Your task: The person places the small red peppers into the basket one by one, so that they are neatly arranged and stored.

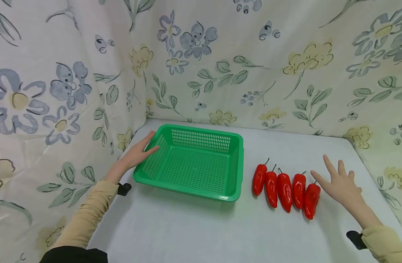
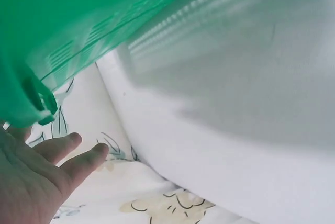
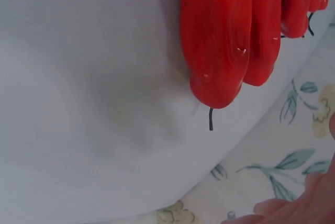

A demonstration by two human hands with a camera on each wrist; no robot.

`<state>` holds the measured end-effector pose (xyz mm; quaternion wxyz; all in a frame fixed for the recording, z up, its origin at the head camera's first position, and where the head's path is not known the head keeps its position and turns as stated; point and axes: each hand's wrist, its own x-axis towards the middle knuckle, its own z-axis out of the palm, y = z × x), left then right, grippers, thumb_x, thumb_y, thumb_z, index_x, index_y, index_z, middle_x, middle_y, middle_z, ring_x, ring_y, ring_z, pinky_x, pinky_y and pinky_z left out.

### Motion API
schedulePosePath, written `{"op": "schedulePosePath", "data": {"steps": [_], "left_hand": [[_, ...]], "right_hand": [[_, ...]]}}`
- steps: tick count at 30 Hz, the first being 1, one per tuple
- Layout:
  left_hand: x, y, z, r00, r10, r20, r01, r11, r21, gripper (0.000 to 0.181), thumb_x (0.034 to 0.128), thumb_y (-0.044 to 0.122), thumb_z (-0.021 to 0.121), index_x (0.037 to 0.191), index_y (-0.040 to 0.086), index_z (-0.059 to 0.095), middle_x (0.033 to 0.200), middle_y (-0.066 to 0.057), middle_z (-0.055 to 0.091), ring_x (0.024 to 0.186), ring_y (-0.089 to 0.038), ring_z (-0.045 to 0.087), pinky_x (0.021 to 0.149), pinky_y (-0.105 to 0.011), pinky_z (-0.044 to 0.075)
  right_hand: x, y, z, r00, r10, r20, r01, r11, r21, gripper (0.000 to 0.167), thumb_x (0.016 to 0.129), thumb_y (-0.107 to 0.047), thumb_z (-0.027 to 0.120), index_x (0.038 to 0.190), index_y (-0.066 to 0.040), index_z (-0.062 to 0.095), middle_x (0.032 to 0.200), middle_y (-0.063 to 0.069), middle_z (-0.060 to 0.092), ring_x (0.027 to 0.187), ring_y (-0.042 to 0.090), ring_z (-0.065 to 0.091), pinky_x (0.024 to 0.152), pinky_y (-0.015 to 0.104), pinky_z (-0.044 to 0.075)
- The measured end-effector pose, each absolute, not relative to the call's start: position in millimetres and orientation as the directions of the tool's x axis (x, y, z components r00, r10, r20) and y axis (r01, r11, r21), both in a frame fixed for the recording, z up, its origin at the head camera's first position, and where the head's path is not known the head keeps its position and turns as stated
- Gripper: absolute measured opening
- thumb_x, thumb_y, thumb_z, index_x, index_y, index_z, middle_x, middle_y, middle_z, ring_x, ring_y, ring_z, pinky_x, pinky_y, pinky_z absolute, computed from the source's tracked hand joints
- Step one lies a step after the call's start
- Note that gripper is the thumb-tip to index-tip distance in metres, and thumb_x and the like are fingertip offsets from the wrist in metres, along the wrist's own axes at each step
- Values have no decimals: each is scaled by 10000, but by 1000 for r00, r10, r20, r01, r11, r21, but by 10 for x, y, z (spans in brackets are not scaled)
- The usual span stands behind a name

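Observation:
A green plastic basket (image 1: 201, 171) with slotted walls stands on the white table, nothing inside. My left hand (image 1: 136, 151) is at its left rim, thumb reaching over the edge. In the left wrist view, the fingers (image 2: 86, 156) are spread and fairly straight beside the basket's green rim (image 2: 39, 98); the thumb is hidden there. Several glossy red chili peppers (image 1: 284, 191) with dark stems lie in a slanting row right of the basket. My right hand (image 1: 344, 186), fingers spread, hovers just right of the row's last red chili pepper (image 1: 311, 201), holding nothing.
The white table (image 1: 174, 233) is bordered by a floral cloth (image 1: 220, 73) at the back and both sides. A dark wrist device (image 1: 124, 189) sits on the left wrist, another dark device (image 1: 356, 240) on the right.

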<state>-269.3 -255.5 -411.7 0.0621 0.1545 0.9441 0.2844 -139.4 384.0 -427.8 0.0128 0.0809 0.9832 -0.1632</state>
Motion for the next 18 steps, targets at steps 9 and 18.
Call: {"op": "schedulePosePath", "data": {"steps": [9,18], "left_hand": [[-2667,-2531,-4235,-952,305,1,245,763,598,736,952,511,460,1535,189,146,1598,-51,157,1447,-354,200,1144,-568,224],[-2661,-2514,-4367,-957,284,68,264,747,611,677,956,410,517,1504,102,266,1589,-67,196,1428,-370,243,1129,-571,257]], "right_hand": [[-1337,3870,-4328,-981,143,-128,184,897,-401,865,955,-539,361,1493,-27,-83,1406,491,33,1163,754,160,765,830,259],[-1333,3918,-4353,-948,136,-288,269,827,-494,868,958,-550,285,1463,-7,-168,1427,451,44,1177,691,251,809,754,375]]}}
